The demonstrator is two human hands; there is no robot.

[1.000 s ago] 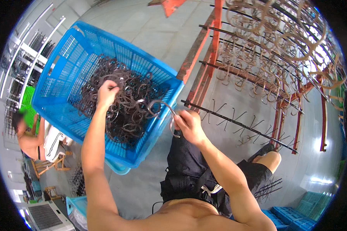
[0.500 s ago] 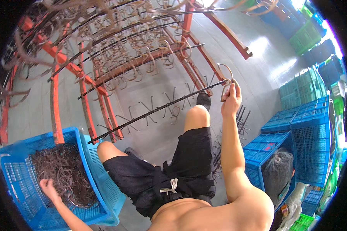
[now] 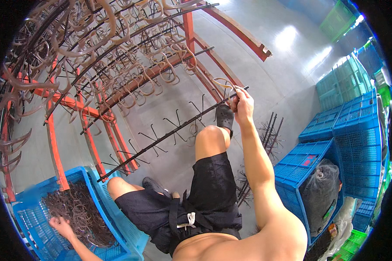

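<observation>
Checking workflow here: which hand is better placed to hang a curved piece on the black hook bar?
Right hand: it holds a curved piece at the bar's end; the left hand is down in the blue crate.

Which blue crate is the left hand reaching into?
The blue crate at lower left, full of dark metal hooks. The left hand is in it; the stacked blue crates on the right are untouched.

A factory or workshop floor: red-painted steel racks (image 3: 96, 104) carry rows of hooked rods hung with curved brownish parts (image 3: 130, 65); a blue plastic crate (image 3: 35, 230) holds a heap of the same parts; stacked blue and green crates (image 3: 353, 113) stand on a glossy grey concrete floor (image 3: 265, 74).
</observation>
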